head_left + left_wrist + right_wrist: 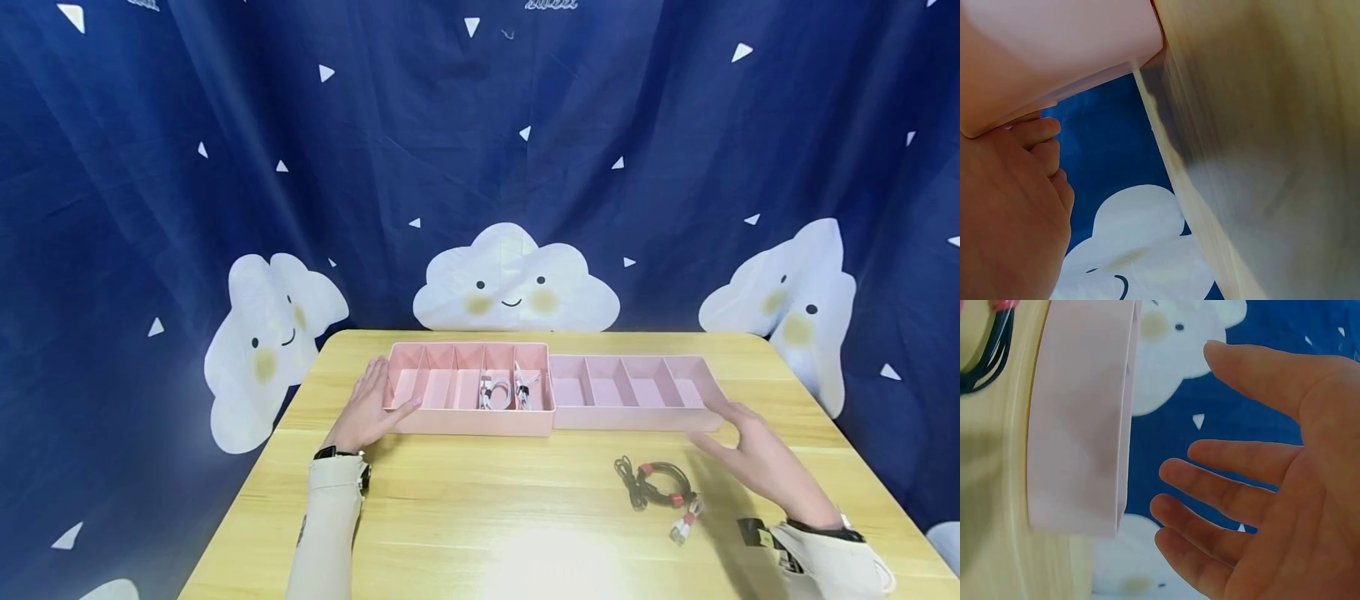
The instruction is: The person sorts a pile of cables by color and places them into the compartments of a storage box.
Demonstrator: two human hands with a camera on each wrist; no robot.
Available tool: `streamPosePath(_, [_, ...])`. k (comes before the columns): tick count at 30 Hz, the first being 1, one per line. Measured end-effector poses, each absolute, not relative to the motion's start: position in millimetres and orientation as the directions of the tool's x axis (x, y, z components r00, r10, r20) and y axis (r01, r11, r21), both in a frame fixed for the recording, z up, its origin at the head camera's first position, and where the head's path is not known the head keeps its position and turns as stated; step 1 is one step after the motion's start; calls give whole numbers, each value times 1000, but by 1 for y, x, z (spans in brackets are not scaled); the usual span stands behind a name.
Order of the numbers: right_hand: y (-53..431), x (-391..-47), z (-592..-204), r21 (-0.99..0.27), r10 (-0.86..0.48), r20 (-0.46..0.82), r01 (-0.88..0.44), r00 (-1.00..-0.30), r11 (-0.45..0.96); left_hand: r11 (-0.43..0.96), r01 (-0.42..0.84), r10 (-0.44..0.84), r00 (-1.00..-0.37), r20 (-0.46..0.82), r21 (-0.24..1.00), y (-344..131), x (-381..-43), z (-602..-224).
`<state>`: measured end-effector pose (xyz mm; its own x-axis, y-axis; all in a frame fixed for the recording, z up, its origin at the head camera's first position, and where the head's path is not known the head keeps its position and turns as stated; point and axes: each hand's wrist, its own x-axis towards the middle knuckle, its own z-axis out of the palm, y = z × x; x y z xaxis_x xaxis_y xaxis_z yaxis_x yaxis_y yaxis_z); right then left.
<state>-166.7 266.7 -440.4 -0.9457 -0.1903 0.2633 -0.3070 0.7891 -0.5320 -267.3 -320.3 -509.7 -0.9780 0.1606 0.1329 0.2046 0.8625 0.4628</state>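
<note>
My left hand (367, 410) rests against the left end of a pink divided box (472, 422), fingers along its end wall and thumb at the front rim. A coiled white cable (497, 393) lies in one compartment of this box, and another white cable (524, 395) lies in the rightmost one. Touching its right side stands a paler pink divided box (637, 418). Over that box's right end hovers my right hand (761, 458), thumb and fingers spread, nothing held. In the right wrist view its palm (1310, 506) shows bare beside the box wall.
On the table (450, 517), in front of the paler box, lie a thin black cable (630, 483), a black coiled cable (678, 475) with red ties and a white cable (686, 523) with a red tie. A dark blue curtain (420, 150) hangs behind.
</note>
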Motion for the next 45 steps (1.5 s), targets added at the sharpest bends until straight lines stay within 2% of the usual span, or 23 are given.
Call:
streamPosePath(20, [324, -134, -467, -457, -30, 245, -143, -969, 878, 866, 202, 163, -979, 124, 458, -319, -269, -508])
streamPosePath(27, [347, -126, -469, -453, 31, 31, 14, -999, 891, 866, 195, 155, -980, 122, 460, -319, -267, -508])
streamPosePath(34, [363, -118, -476, -395, 89, -163, 148, -983, 907, 863, 190, 155, -981, 114, 469, -319, -266, -508])
streamPosePath(45, [378, -113, -488, -341, 116, -320, 228, -940, 912, 867, 189, 151, -981, 118, 461, -322, -268, -511])
